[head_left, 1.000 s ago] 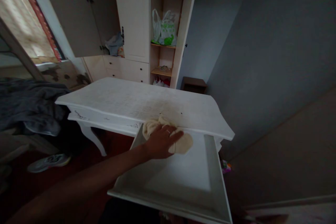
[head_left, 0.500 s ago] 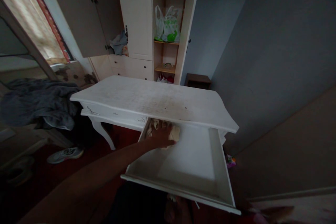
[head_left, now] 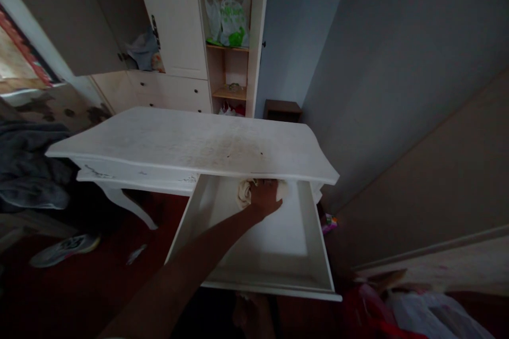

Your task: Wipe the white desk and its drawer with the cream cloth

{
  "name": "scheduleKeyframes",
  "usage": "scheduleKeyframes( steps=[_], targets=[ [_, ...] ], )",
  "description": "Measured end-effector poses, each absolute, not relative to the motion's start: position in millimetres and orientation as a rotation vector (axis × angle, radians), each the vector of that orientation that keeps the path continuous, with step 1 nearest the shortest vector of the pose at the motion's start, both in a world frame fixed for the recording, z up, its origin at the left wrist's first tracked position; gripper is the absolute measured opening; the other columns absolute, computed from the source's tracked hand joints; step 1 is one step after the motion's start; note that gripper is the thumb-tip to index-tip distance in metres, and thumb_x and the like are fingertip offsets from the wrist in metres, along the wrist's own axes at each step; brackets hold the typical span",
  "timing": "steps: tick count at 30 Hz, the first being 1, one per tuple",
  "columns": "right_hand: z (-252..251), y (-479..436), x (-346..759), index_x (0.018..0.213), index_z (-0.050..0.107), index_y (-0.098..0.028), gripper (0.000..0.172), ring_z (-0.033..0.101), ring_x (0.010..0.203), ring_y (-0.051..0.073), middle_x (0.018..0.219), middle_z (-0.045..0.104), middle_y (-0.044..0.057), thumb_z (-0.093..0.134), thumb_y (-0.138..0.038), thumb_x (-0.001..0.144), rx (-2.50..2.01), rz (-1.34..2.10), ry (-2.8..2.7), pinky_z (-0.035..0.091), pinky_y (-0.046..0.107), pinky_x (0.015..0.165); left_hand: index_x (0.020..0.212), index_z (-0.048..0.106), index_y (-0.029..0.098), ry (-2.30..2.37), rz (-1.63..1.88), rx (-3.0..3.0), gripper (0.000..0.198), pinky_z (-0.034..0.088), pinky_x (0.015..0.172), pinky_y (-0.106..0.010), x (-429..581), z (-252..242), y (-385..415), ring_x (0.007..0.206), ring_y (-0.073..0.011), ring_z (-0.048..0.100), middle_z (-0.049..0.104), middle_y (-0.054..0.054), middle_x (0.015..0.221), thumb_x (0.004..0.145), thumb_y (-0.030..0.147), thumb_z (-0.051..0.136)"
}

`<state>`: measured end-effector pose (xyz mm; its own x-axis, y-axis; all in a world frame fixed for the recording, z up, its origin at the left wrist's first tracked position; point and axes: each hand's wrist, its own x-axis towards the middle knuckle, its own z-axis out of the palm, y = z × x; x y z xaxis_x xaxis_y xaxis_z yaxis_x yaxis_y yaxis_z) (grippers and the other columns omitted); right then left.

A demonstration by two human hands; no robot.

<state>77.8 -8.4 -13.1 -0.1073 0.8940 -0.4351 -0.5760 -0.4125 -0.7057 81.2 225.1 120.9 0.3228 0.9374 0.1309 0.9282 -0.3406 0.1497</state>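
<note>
- Drawer (head_left: 278, 235): white, pulled out toward the near side from under the white surface (head_left: 178, 140); its floor is bare except at the far end.
- Cloth (head_left: 244, 192): pale and bunched, lying on the drawer floor at the far end, partly tucked under the overhanging edge of the surface.
- Left hand (head_left: 265, 198): reaches in from the near left on an outstretched arm; the fingers curl down over the cloth and hold it against the drawer floor, their tips hidden by the surface edge.
- Right hand (head_left: 248, 313): a dim shape just below the near drawer front; too dark to tell how its fingers are set.
- Wardrobe (head_left: 175, 26): far side, with plastic bags (head_left: 228, 16) on an open shelf.
- Shoe (head_left: 66, 248): on the floor, near left.
</note>
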Motion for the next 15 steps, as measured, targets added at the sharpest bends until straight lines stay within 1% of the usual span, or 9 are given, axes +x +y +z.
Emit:
scheduleKeyframes(
  steps=[2,4,6,7,9,11,15],
  targets=[
    [-12.1,-9.8,76.6,0.092,0.065,-0.017,0.036,0.054,0.052,0.010,0.076,0.064,0.000,0.061,-0.052,0.088,-1.056,1.746,-0.440,0.045,0.024,0.048,0.141,0.043,0.019,1.755,0.293,2.521,0.071,0.032,0.098,-0.068,99.2,120.4,227.8,0.126,-0.0459,0.041,0.051,-0.022,0.137,0.081,0.054,0.058],
    [-9.9,-11.1,79.5,0.108,0.063,-0.016,0.030,0.063,0.074,0.013,0.096,0.066,0.004,0.058,-0.042,0.093,-1.070,1.754,-0.444,0.055,0.029,0.064,0.140,0.044,0.019,1.750,0.268,2.511,0.066,0.032,0.097,-0.068,116.4,121.4,230.0,0.124,-0.0456,0.043,0.052,-0.022,0.136,0.084,0.054,0.053],
    [-6.7,-12.4,85.4,0.117,0.060,-0.017,0.030,0.064,0.092,0.018,0.113,0.064,0.007,0.059,-0.037,0.094,-1.084,1.757,-0.448,0.057,0.036,0.077,0.138,0.045,0.018,1.737,0.240,2.497,0.062,0.032,0.096,-0.066,130.7,123.1,231.8,0.122,-0.0449,0.047,0.055,-0.023,0.132,0.089,0.055,0.046],
    [-4.8,-13.2,88.6,0.119,0.060,-0.018,0.031,0.064,0.097,0.020,0.118,0.063,0.008,0.059,-0.036,0.093,-1.091,1.756,-0.449,0.056,0.038,0.081,0.138,0.046,0.018,1.733,0.228,2.490,0.061,0.032,0.096,-0.066,136.1,124.0,232.5,0.121,-0.0448,0.048,0.056,-0.023,0.130,0.090,0.056,0.043],
    [-1.3,-15.0,93.7,0.121,0.059,-0.018,0.033,0.063,0.100,0.021,0.121,0.061,0.008,0.060,-0.035,0.093,-1.106,1.755,-0.449,0.056,0.040,0.083,0.138,0.045,0.016,1.724,0.203,2.488,0.061,0.031,0.096,-0.067,142.1,125.2,233.0,0.119,-0.0450,0.048,0.058,-0.024,0.127,0.092,0.056,0.039],
    [1.5,-16.9,96.1,0.121,0.059,-0.018,0.033,0.063,0.100,0.021,0.121,0.061,0.008,0.060,-0.035,0.093,-1.120,1.753,-0.445,0.056,0.040,0.083,0.139,0.045,0.015,1.691,0.197,2.521,0.062,0.030,0.095,-0.068,141.6,125.8,232.2,0.120,-0.0451,0.047,0.056,-0.025,0.129,0.092,0.055,0.037],
    [3.2,-18.0,95.5,0.121,0.059,-0.018,0.033,0.064,0.099,0.020,0.120,0.062,0.008,0.060,-0.035,0.093,-1.131,1.740,-0.432,0.056,0.039,0.082,0.139,0.046,0.019,1.512,0.240,2.672,0.065,0.034,0.093,-0.064,130.2,126.9,223.8,0.123,-0.0431,0.041,0.049,-0.023,0.137,0.088,0.058,0.043]
  ],
)
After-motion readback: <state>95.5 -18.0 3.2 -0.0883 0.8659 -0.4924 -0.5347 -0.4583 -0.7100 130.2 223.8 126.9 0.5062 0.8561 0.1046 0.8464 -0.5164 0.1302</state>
